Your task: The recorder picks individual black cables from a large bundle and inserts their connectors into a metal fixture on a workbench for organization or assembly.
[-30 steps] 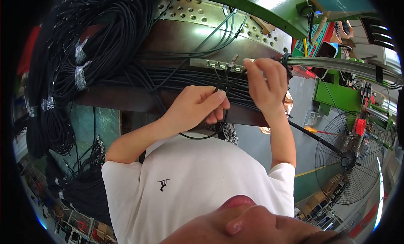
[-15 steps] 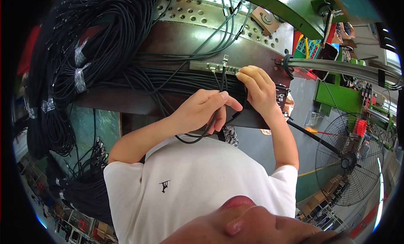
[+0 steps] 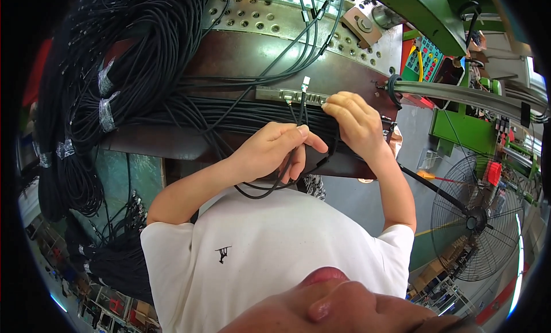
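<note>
- Head view: your left hand (image 3: 274, 155) is curled around a loop of thin black cable (image 3: 270, 188). The fingers are bent shut on it, and the loop hangs just under your palm.
- Your right hand (image 3: 357, 122) is up beside the left one. Its fingertips (image 3: 332, 103) are pinched close together at the end of the cable, right by the metal strip. You cannot tell just what they grip.
- One long grey metal strip (image 3: 290, 95) lies across the brown bench (image 3: 241, 63). Two thin black wires run up from your hands to it, and one small white plug (image 3: 306, 80) sticks up there.
- A flat bed of many black cables (image 3: 229, 112) lies along the bench under the strip.
- Big coils of black cable (image 3: 109, 75) hang on your left, too many to count.
- One round fan (image 3: 476, 218) stands far off on the right, well apart from your hands.
</note>
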A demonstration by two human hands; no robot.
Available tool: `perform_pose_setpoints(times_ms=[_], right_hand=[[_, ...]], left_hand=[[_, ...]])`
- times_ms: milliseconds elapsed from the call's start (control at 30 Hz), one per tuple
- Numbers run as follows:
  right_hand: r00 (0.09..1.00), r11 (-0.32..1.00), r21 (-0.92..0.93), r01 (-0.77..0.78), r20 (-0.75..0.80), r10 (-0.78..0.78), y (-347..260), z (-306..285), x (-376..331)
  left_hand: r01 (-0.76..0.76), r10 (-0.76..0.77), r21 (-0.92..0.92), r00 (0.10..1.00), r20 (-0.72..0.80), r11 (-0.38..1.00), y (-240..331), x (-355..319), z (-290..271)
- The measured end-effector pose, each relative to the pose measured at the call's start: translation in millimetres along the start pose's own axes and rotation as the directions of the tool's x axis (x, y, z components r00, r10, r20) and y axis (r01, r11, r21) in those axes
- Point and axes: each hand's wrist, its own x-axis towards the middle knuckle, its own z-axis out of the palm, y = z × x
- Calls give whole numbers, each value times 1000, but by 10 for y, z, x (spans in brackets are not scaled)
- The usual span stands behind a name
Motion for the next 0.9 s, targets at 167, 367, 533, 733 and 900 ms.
perform_pose_setpoints(times_ms=[167, 367, 533, 733, 900], right_hand=[[1000, 999, -51, 15, 5, -15, 2, 31, -19], [991, 989, -148, -19, 128, 38, -111, -45, 126], [975, 988, 13, -152, 164, 148, -25, -43, 105], [995, 996, -7, 92, 51, -91, -241, -371, 293], [992, 930, -347, -123, -59, 109, -72, -512, -17]], left_hand=[[23, -23, 7, 1000, 9, 1000, 16, 39, -8], [63, -63, -2, 998, 19, 998, 14, 46, -28], [77, -76, -24, 997, 27, 997, 95, 46, -6], [204, -205, 19, 962, 182, 979, 208, 9, 84], [-32, 58, 741, 998, -9, 670, 246, -211, -65]])
